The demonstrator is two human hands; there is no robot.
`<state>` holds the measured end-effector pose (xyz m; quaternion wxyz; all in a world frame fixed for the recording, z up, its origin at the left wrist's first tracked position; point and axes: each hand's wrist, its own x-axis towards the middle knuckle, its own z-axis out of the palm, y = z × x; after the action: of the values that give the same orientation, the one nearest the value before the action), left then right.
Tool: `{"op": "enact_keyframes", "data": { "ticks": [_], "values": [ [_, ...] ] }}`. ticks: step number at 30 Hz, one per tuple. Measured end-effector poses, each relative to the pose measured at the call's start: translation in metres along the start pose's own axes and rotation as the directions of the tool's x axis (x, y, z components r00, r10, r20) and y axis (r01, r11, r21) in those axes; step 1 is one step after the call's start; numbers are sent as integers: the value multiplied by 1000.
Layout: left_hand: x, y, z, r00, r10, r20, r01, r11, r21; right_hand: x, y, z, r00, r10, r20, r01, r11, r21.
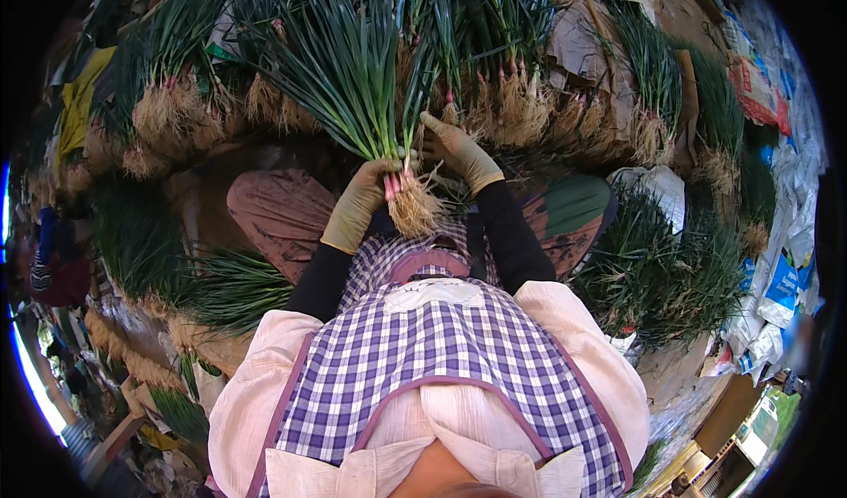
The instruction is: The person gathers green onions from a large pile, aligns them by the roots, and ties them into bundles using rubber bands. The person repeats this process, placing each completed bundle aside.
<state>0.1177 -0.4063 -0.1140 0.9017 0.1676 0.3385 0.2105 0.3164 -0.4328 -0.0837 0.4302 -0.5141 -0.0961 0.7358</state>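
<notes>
A bunch of green onions with pink-white bases and long straw-coloured roots is upright in front of my lap, leaves pointing away from me. My left hand, in a soiled yellowish work glove, grips it just above the roots. My right hand, gloved alike, is at the bunch's right side, its upper finger reaching to a thinner green stalk beside the main leaves. The lower fingers are in shadow and partly hidden, so whether they hold that stalk is unclear.
Rows of rooted green onions lie along the far side, with more bundles at centre. A loose green heap is at my right, another bundle at my left. Plastic sacks line the right edge. A person's sleeve shows far left.
</notes>
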Motion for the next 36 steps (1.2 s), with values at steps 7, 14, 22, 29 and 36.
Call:
{"op": "enact_keyframes", "data": {
  "ticks": [7,14,22,29,36],
  "values": [
    [-7,-18,-12,935,8,354,118,935,-333,-3,20,-4,959,-237,156,184,938,293],
    [11,-16,-5,899,-67,433,152,974,-166,10,46,-2,917,-342,-203,395,842,366],
    [6,-32,25,902,-66,427,208,933,-294,15,45,-30,985,-171,32,94,680,727],
    [-5,-12,1,987,-85,138,99,990,-100,-35,27,-61,880,-377,-289,-318,-15,-948],
    [9,-23,8,986,-155,56,142,972,186,-37,2,20,716,-681,155,188,-26,-982]
  ]
}}
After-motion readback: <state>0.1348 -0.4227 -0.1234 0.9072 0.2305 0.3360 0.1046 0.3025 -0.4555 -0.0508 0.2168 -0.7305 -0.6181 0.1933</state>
